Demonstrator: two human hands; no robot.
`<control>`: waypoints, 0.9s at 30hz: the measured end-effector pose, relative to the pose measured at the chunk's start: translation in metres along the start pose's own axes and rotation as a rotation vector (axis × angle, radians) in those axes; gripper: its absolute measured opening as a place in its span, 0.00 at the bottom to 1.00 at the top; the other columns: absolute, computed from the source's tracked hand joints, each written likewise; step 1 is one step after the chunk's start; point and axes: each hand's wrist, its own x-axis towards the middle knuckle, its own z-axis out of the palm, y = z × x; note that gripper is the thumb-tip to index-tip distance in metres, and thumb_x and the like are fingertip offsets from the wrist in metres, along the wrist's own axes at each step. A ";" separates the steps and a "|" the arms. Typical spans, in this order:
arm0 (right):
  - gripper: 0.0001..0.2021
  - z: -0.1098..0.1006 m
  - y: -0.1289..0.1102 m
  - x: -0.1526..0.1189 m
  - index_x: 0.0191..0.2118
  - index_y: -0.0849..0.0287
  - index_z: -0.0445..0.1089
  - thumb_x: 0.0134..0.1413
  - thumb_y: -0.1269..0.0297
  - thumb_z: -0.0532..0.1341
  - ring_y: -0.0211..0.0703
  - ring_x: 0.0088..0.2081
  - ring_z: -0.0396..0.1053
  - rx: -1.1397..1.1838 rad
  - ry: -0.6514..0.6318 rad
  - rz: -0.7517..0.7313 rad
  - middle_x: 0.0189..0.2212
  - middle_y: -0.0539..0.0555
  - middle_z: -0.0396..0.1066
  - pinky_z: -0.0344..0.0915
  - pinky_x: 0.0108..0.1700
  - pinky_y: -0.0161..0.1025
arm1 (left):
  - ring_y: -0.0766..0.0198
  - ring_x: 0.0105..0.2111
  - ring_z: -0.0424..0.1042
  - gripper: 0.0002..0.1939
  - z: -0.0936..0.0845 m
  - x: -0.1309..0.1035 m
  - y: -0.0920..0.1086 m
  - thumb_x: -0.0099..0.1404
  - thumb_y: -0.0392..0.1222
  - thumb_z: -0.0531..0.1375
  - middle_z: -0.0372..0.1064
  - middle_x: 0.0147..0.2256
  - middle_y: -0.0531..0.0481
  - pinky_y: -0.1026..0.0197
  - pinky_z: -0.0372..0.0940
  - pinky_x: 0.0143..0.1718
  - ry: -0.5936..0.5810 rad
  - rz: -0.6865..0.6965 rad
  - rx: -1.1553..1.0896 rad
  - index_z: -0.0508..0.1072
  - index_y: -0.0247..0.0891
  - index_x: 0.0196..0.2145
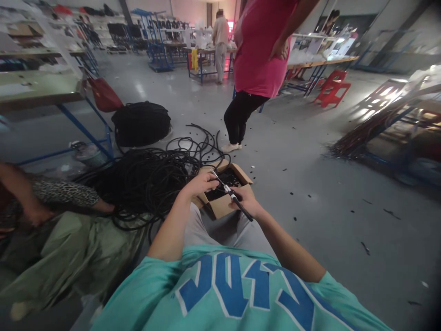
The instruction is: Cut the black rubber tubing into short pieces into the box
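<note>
My right hand (pixel 245 202) is wrapped round the black handles of a cutting tool (pixel 231 194), whose metal end points up and to the left. Near that metal end, my left hand (pixel 206 182) has its fingers pressed together; what they hold, if anything, is too small to make out. Below both hands stands an open cardboard box (pixel 222 209) with small black pieces inside. A tangled heap of black tubing (pixel 148 177) lies to the left of the box, with loose ends curving behind it.
A person in a pink shirt (pixel 258 50) stands just beyond the box. At left, another person's arm (pixel 65 191) reaches toward the tubing beside a green sheet (pixel 72 248). A black bundle (pixel 141 123), worktable (pixel 37 87) and red stools (pixel 332 89) stand farther off.
</note>
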 end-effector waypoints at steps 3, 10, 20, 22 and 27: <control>0.20 0.000 0.003 0.005 0.40 0.62 0.69 0.34 0.68 0.59 0.34 0.26 0.56 0.002 0.048 0.017 0.22 0.46 0.60 0.54 0.30 0.32 | 0.72 0.18 0.58 0.12 0.000 0.006 -0.008 0.55 0.45 0.55 0.61 0.19 0.54 0.67 0.55 0.21 0.096 0.019 0.048 0.68 0.32 0.27; 0.19 0.003 0.013 0.011 0.38 0.63 0.70 0.32 0.70 0.58 0.31 0.21 0.54 0.080 0.088 0.120 0.19 0.45 0.59 0.52 0.24 0.31 | 0.62 0.34 0.68 0.11 0.015 0.017 -0.024 0.51 0.42 0.60 0.70 0.33 0.48 0.60 0.62 0.37 0.475 0.032 0.306 0.70 0.35 0.33; 0.23 -0.003 0.020 0.034 0.41 0.62 0.68 0.30 0.69 0.59 0.32 0.23 0.57 0.227 0.031 0.173 0.21 0.45 0.61 0.54 0.26 0.31 | 0.70 0.19 0.63 0.11 0.024 0.038 -0.038 0.56 0.42 0.53 0.69 0.23 0.51 0.66 0.58 0.24 0.417 0.003 0.162 0.72 0.34 0.31; 0.23 -0.007 0.021 0.043 0.41 0.62 0.68 0.29 0.68 0.59 0.31 0.20 0.55 0.231 0.031 0.215 0.18 0.44 0.59 0.52 0.23 0.31 | 0.73 0.15 0.58 0.09 0.018 0.049 -0.040 0.56 0.40 0.53 0.64 0.18 0.54 0.67 0.54 0.20 0.379 -0.026 0.085 0.70 0.33 0.26; 0.22 -0.011 0.034 0.064 0.41 0.63 0.68 0.30 0.69 0.59 0.30 0.15 0.51 0.284 0.045 0.252 0.12 0.42 0.54 0.48 0.18 0.30 | 0.76 0.12 0.52 0.09 0.002 0.074 -0.046 0.56 0.38 0.53 0.58 0.16 0.56 0.68 0.46 0.15 0.315 -0.079 -0.160 0.66 0.33 0.22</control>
